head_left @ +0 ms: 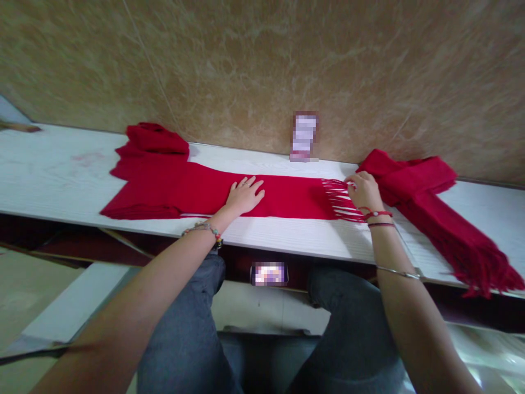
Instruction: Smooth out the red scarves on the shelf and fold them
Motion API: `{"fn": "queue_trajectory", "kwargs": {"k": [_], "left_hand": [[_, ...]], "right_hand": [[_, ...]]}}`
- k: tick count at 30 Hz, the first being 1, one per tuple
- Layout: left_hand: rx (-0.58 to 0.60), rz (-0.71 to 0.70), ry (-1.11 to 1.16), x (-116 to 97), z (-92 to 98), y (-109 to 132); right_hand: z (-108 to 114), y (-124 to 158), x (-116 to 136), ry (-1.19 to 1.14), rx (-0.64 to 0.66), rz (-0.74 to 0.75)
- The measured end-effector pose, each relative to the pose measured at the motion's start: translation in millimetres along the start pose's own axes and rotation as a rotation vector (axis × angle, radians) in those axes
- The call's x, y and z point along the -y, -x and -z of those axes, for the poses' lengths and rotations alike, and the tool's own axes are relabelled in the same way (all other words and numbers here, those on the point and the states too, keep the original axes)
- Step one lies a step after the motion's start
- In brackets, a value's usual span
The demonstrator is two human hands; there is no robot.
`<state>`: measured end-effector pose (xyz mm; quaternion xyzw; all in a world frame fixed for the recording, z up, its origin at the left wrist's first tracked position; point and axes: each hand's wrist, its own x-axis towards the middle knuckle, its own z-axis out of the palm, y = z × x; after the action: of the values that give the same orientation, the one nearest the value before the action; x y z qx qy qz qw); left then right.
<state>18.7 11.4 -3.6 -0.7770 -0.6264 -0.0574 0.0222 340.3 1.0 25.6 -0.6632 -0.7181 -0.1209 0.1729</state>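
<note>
A red scarf (287, 196) lies stretched flat along the white bench top, its fringe toward the right. My left hand (245, 196) rests on the scarf's middle with the fingers spread and pressed flat. At the fringed end, my right hand (364, 190) is closed, with thumb and fingers pinching strands of the scarf fringe (340, 202). The left part of this red cloth widens into a loose, folded bunch (153, 142). Just right of my right hand lies another red scarf (426, 200), folded across itself, its fringe hanging over the front edge.
The narrow white bench top (287, 235) runs against a brown marbled wall (229, 71). A blurred-out paper (303, 137) is at the wall. Below the front edge, a phone-like device with a blurred screen (269, 273) sits on a dark shelf above my knees.
</note>
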Motion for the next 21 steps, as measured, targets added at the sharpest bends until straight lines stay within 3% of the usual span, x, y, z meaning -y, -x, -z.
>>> {"fn": "queue_trajectory", "kwargs": {"k": [3,6,9,11,15,17,21], "left_hand": [[-0.001,0.002,0.0,0.1,0.0,0.7],[-0.004,0.005,0.0,0.4,0.2,1.2],[-0.007,0.003,0.008,0.0,0.6,1.3],[-0.004,0.004,0.014,-0.5,0.8,1.1],[-0.009,0.004,0.023,-0.6,0.0,0.4],[-0.014,0.004,0.024,-0.2,-0.7,0.2],[-0.013,0.005,0.022,0.3,-0.6,0.7]], "right_hand": [[-6.0,-4.7,17.1,-0.071,0.164,0.205],[-14.0,-4.5,16.0,0.023,0.269,0.118],[-14.9,0.8,-2.4,0.161,0.261,-0.073],[-11.7,3.8,-13.0,0.199,0.242,-0.121],[-8.0,1.4,-7.3,0.093,0.162,0.081],[-10.4,-2.0,4.5,0.03,0.183,0.198],[-16.5,-3.5,15.1,0.05,0.246,0.154]]}}
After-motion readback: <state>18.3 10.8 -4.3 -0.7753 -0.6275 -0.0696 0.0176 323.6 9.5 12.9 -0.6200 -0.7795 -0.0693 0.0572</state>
